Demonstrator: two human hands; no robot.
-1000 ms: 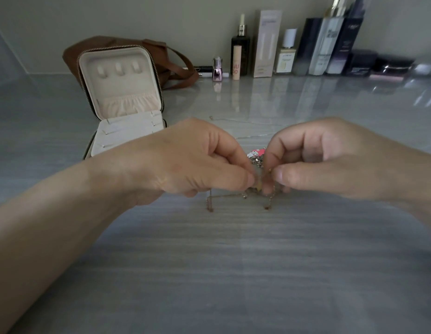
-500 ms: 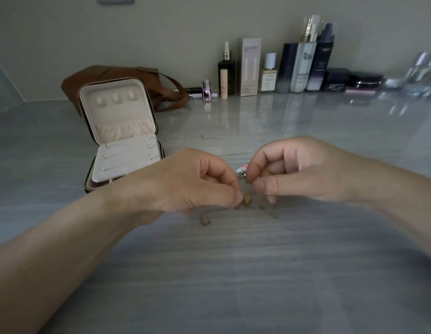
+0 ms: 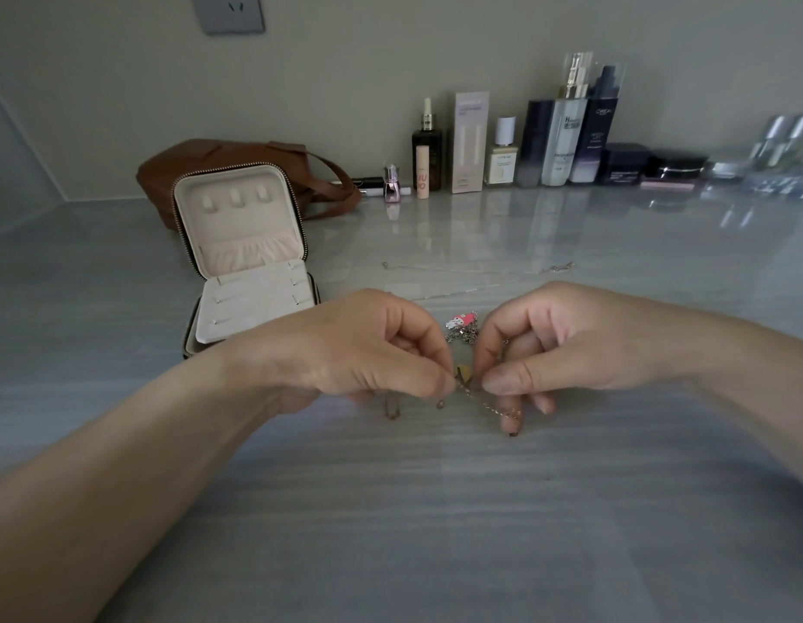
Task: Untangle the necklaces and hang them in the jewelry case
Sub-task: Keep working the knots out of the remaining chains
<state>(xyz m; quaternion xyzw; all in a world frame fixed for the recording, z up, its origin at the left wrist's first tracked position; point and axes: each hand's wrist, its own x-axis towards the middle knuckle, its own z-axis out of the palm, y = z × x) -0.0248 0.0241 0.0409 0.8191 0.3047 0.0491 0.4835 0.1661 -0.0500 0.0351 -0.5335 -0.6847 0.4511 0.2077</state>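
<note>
My left hand (image 3: 372, 348) and my right hand (image 3: 565, 344) meet fingertip to fingertip just above the grey table, both pinching a tangled gold necklace (image 3: 464, 383) with a small gold pendant. Loose chain ends hang down to the tabletop under both hands. A silver chain with a pink charm (image 3: 463, 320) lies right behind my fingers. Two thin silver necklaces (image 3: 480, 269) lie stretched out farther back. The jewelry case (image 3: 251, 258) stands open at the left, its cream lid upright with three hooks bare.
A brown leather bag (image 3: 211, 161) sits behind the case. Several cosmetic bottles and boxes (image 3: 525, 146) line the wall at the back right. A wall socket (image 3: 228, 11) is above.
Both hands have lowered toward the table with the gold necklace and my head has tilted up, bringing more of the wall into view. The pinch on the chain stays.
</note>
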